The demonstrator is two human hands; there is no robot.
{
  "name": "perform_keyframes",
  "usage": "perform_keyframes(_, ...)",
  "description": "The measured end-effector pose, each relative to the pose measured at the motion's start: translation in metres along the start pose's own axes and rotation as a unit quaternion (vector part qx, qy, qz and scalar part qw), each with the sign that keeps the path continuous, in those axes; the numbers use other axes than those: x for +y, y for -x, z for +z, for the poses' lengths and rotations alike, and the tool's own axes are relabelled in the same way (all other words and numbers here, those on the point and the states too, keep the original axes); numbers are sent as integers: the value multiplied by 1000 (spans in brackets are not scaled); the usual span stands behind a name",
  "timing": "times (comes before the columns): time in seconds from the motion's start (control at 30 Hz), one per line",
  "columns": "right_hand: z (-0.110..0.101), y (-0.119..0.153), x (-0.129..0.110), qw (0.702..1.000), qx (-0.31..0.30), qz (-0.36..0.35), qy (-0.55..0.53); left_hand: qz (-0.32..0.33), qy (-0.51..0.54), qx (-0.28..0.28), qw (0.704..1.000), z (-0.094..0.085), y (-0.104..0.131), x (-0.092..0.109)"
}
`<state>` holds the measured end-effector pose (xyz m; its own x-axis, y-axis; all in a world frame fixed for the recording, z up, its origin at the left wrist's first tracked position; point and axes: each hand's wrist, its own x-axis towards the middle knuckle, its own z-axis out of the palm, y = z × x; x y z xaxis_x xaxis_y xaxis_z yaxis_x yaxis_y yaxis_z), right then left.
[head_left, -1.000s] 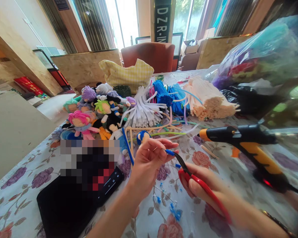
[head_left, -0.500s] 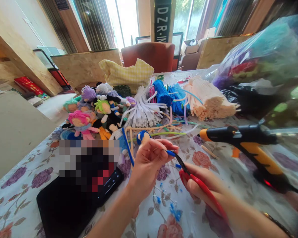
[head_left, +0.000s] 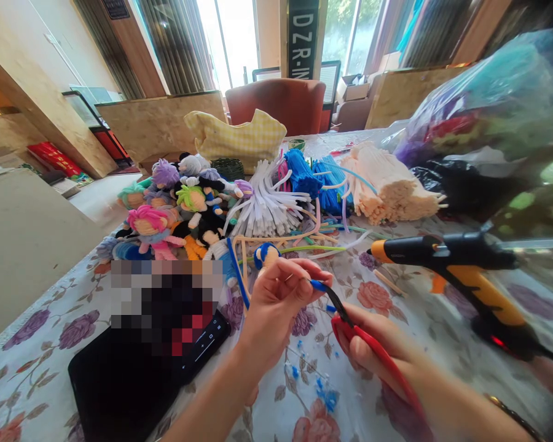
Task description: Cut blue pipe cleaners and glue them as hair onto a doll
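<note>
Between the thumb and fingers of my left hand is a short blue pipe cleaner. My right hand grips red-handled scissors, whose dark blades meet the blue piece close to my left fingertips. Another bit of blue pipe cleaner shows beside my right fingers. Just behind my left hand sits a small doll's head with blue hair; its lower part is hidden. Blue fluff clippings lie scattered on the flowered tablecloth below my hands.
A black phone or tablet lies at left, partly pixelated. Behind it are several fuzzy dolls. White, blue and peach pipe cleaner bundles stand at the back. On the right is a black and yellow glue gun, with plastic bags behind.
Hardly anything differs. Both hands, the scissors and the blue pipe cleaner stay in nearly the same place, with only a tiny shift of the view.
</note>
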<state>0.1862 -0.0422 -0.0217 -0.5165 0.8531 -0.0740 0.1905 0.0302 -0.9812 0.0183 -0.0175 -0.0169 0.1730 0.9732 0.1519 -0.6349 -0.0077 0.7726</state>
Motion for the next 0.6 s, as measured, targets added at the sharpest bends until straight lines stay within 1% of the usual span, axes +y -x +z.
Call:
perform_keyframes(0.23,2,-1,1,1000,-8,24,-16,-2,1,-3,1000,0,-1,2)
perform_keyframes(0.33,0,0,1,1000,-11,17,-14,-4,-1,0,1000,0,-1,2)
perform_keyframes(0.43,-2,0,-1,1000,2,9,-6,1,-5,1,1000,-1,0,1)
perform_keyframes(0.6,-1,2,-3,999,-3,3,33,4,3,-5,1000,-2,0,1)
